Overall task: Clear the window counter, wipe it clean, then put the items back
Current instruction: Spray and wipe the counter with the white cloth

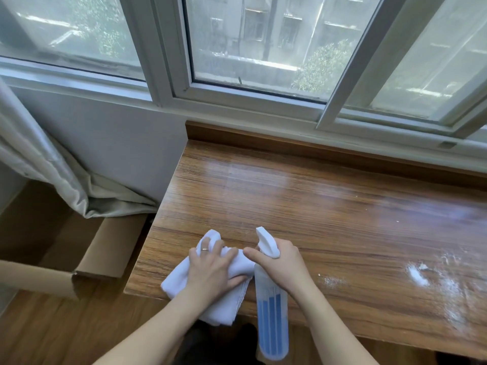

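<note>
2 hands work at the near left corner of 1 wooden counter (329, 206) under the window (263, 43). The left hand (210, 264) lies on 1 white cloth (181, 275), fingers curled into its bunched top and the thumb hooked round its near edge, so it grips the cloth against the wood. A ring (204, 249) sits on 1 finger of that hand. The cloth rests on the counter's front left corner, and its lower end hangs over the front edge.

The right hand (279, 262) is wrapped round the neck of 1 spray bottle (271, 320), just below the white spray head (266, 242), with the forefinger stretched left toward the cloth. The bottle is tilted, head pointing away over the counter, base toward the person and past the front edge. Its clear body shows blue liquid in the lower part.

The 2 hands are just beside each other, the forefinger tip nearly at the cloth.

White powdery residue (419, 275) is spread over the counter's right part, with 1 smaller patch nearer the right wrist. The middle of the wood shines with window glare.

Left of the counter, 1 open cardboard box (105, 248) stands on the floor, with 1 grey curtain (52, 164) draped into it.
</note>
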The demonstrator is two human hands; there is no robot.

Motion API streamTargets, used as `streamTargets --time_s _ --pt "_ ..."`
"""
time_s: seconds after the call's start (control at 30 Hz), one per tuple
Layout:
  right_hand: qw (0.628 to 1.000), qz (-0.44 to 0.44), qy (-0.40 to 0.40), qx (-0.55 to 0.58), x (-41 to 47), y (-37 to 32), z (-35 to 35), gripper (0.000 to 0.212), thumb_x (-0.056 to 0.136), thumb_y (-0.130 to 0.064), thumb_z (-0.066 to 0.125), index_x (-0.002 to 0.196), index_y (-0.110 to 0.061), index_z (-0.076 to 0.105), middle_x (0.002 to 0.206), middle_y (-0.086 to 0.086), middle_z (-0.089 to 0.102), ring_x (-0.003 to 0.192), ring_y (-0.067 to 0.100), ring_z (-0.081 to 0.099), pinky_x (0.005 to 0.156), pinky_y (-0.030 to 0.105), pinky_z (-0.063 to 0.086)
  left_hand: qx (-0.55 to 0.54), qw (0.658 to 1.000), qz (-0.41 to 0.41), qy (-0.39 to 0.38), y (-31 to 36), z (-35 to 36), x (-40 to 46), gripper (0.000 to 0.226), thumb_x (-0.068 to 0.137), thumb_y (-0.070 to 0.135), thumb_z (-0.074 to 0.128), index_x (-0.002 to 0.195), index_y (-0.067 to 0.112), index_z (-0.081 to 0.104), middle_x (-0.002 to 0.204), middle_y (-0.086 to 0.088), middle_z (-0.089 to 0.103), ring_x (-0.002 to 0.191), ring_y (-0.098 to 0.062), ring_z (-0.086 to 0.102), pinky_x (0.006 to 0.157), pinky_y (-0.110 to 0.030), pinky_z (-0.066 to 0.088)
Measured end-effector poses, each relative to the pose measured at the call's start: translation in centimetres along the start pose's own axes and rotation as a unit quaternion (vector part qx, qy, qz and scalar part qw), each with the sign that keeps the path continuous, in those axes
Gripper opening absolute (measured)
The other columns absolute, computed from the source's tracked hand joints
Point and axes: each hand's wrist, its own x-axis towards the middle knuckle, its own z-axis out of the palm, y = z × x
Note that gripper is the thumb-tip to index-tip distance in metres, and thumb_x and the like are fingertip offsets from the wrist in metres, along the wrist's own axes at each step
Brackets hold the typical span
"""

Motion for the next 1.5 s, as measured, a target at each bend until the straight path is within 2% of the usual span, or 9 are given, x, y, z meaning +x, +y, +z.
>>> streamTargets --time_s 0.17,0.27,0.43,0.6,0.7,0.93,1.1,1.3,1.5 --pt "1.000 0.007 0.005 -0.002 -0.1 -0.1 0.4 0.042 0.076 -0.057 0.074 0.076 -0.015 0.068 0.068 -0.006 0.061 0.064 0.006 0.054 0.060 0.024 0.040 0.000 0.999 -0.026 -0.025 0.0 -0.7 0.9 0.066 0.061 0.082 0.044 0.095 0.031 0.067 0.099 -0.001 0.062 0.099 -0.036 0.056 0.064 -0.044 0.040" --pt "1.000 0.009 0.011 0.003 -0.2 0.0 0.6 0.051 0.074 -0.059 0.074 0.078 -0.009 0.065 0.066 -0.005 0.057 0.062 0.007 0.051 0.060 0.027 0.040 -0.006 1.000 -0.014 -0.004 0.5 -0.2 -1.1 0.065 0.060 0.080 0.049 0.100 0.030 0.065 0.102 -0.001 0.060 0.104 -0.035 0.051 0.066 -0.044 0.039" --pt "1.000 0.010 0.010 -0.013 -0.5 0.5 0.5 0.045 0.077 -0.056 0.076 0.075 -0.012 0.065 0.065 -0.004 0.060 0.060 0.004 0.052 0.060 0.026 0.040 -0.019 0.998 0.034 0.044 0.7 1.1 -4.8 0.064 0.061 0.079 0.057 0.101 0.030 0.063 0.103 -0.001 0.058 0.106 -0.036 0.050 0.069 -0.044 0.037" --pt "1.000 0.019 0.014 -0.008 -0.6 1.1 0.4 0.048 0.076 -0.054 0.077 0.075 -0.008 0.062 0.062 -0.007 0.054 0.058 0.005 0.047 0.058 0.025 0.036 -0.013 0.998 0.031 0.044 -0.2 0.8 -2.9 0.061 0.063 0.082 0.048 0.096 0.033 0.063 0.098 0.001 0.059 0.102 -0.035 0.054 0.066 -0.042 0.035" --pt "1.000 0.014 0.010 -0.013 -0.6 1.2 0.0 0.045 0.077 -0.055 0.076 0.072 -0.012 0.062 0.062 -0.008 0.055 0.058 0.004 0.047 0.058 0.025 0.036 -0.006 1.000 -0.005 0.029 -1.3 0.0 0.0 0.065 0.062 0.083 0.044 0.095 0.032 0.066 0.097 0.000 0.062 0.100 -0.036 0.057 0.064 -0.042 0.037" --pt "0.999 0.022 0.017 -0.039 -0.1 1.1 -1.1 0.053 0.076 -0.060 0.074 0.063 -0.019 0.044 0.060 -0.006 0.045 0.055 0.009 0.039 0.056 0.027 0.031 0.004 0.999 -0.035 0.020 -2.0 -0.6 2.6 0.067 0.065 0.081 0.042 0.101 0.030 0.066 0.101 -0.003 0.061 0.102 -0.039 0.054 0.066 -0.044 0.039" --pt "1.000 0.003 0.006 -0.010 0.0 1.1 -1.8 0.055 0.073 -0.060 0.075 0.073 -0.008 0.061 0.064 -0.005 0.055 0.059 0.007 0.048 0.059 0.027 0.038 -0.001 0.999 -0.036 0.030 -1.9 -0.4 2.2 0.067 0.065 0.080 0.042 0.103 0.029 0.066 0.104 -0.004 0.062 0.103 -0.041 0.055 0.066 -0.045 0.039" --pt "1.000 -0.012 0.002 -0.026 0.0 1.3 -2.5 0.051 0.074 -0.061 0.074 0.062 -0.019 0.047 0.060 -0.006 0.046 0.055 0.009 0.040 0.057 0.028 0.033 -0.012 0.998 -0.055 0.027 -1.2 -0.1 2.0 0.067 0.063 0.078 0.046 0.106 0.030 0.065 0.107 -0.004 0.062 0.108 -0.040 0.052 0.069 -0.046 0.038" --pt "0.999 -0.035 -0.018 0.004 0.2 0.6 -3.8 0.042 0.076 -0.055 0.075 0.066 -0.018 0.060 0.063 -0.008 0.058 0.059 0.004 0.051 0.061 0.027 0.041 -0.014 0.997 -0.069 0.040 -0.8 0.0 2.6 0.066 0.061 0.080 0.046 0.100 0.030 0.066 0.103 -0.003 0.061 0.104 -0.039 0.054 0.068 -0.045 0.037"
